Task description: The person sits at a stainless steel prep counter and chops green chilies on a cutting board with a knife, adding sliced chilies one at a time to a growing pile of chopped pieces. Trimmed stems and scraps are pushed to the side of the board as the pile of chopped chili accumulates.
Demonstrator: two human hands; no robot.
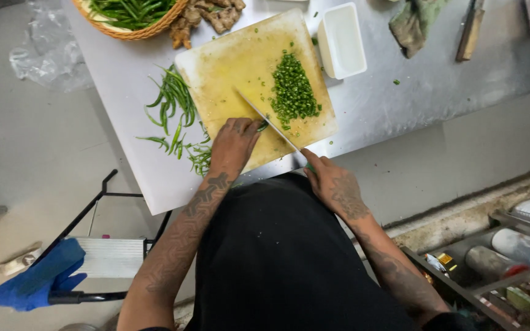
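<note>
A yellowed cutting board (234, 67) lies on the steel table (400, 104). A heap of chopped green chilli (292, 92) sits on its right half. My right hand (329, 184) grips the handle of a knife (268, 119), whose blade slants up-left across the board. My left hand (234, 144) presses down a few green chillies at the board's near edge, right beside the blade. Whole green chillies (172, 101) lie loose on the table left of the board.
A white rectangular tub (342, 40) stands right of the board. A wicker basket (131, 18) of greens and ginger roots (207, 17) sit at the back. A rag (413, 23) and another knife (468, 30) lie far right. A blue glove (38, 276) hangs on a step stool below left.
</note>
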